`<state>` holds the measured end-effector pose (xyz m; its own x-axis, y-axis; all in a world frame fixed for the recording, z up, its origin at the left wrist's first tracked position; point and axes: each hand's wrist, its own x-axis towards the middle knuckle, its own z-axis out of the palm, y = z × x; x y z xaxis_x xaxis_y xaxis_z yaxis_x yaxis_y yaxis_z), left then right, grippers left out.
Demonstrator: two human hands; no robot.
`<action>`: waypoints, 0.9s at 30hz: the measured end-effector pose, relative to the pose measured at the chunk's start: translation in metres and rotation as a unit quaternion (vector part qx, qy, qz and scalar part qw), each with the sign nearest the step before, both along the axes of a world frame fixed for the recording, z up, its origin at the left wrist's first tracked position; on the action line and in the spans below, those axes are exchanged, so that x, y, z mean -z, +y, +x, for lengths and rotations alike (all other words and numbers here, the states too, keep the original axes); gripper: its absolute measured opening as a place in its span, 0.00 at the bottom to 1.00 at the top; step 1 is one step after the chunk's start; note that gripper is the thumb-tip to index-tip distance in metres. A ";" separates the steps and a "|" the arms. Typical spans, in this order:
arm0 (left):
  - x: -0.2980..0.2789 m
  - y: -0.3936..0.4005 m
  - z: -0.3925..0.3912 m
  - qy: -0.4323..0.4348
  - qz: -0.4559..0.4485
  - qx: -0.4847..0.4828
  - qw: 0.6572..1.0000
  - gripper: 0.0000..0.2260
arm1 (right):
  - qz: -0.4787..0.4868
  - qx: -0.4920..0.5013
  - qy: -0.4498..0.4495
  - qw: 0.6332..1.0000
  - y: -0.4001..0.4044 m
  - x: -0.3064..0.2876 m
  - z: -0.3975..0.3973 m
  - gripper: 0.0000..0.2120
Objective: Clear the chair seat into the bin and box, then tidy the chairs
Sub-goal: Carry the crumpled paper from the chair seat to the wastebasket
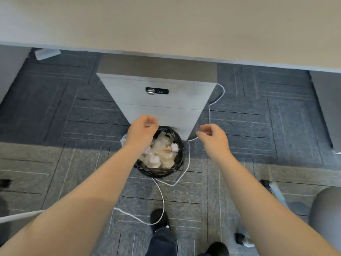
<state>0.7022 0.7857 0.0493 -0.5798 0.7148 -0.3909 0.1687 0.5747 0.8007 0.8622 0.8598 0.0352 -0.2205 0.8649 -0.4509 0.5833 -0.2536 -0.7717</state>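
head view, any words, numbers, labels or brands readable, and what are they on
No text in this view can be read.
Combination lock on the drawer cabinet: three small dials show, digits too blurred to read.
Wrappers in the bin: a bit of pink and orange print shows, too small to read.

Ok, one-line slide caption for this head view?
Both hands, left hand and right hand, hover over the full, black-lined bin beside the drawer cabinet.

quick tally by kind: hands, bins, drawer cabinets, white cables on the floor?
hands: 2 (left hand, right hand)
bin: 1
drawer cabinet: 1
white cable: 1, as far as visible
Total: 5
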 end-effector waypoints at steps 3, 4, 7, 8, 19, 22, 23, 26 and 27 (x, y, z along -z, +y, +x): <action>-0.015 0.016 0.038 0.009 0.013 0.045 0.999 0.10 | 0.014 0.044 0.016 0.999 0.008 -0.017 0.040 0.11; -0.020 0.021 0.052 0.013 0.014 0.059 0.998 0.10 | 0.018 0.057 0.021 0.998 0.010 -0.022 0.055 0.10; -0.029 0.035 0.098 0.015 0.014 0.093 0.995 0.09 | 0.029 0.096 0.032 0.994 0.012 -0.035 0.104 0.06; -0.032 0.040 0.116 0.015 0.016 0.104 0.994 0.09 | 0.033 0.109 0.035 0.993 0.012 -0.038 0.122 0.05; -0.062 0.051 0.270 0.008 0.037 0.157 0.987 0.09 | 0.041 0.160 0.037 0.986 0.006 -0.068 0.280 0.04; -0.066 0.033 0.254 0.015 0.043 0.104 0.994 0.09 | 0.040 0.109 0.051 0.992 0.004 -0.071 0.260 0.04; -0.068 0.024 0.243 0.023 0.040 0.086 0.995 0.09 | 0.038 0.089 0.058 0.994 0.000 -0.072 0.248 0.03; -0.069 -0.009 0.202 0.025 0.028 0.030 0.999 0.09 | 0.028 0.035 0.073 0.996 -0.016 -0.075 0.203 0.02; -0.069 -0.020 0.187 0.023 0.031 0.009 0.999 0.09 | 0.028 0.020 0.074 0.997 -0.022 -0.075 0.187 0.02</action>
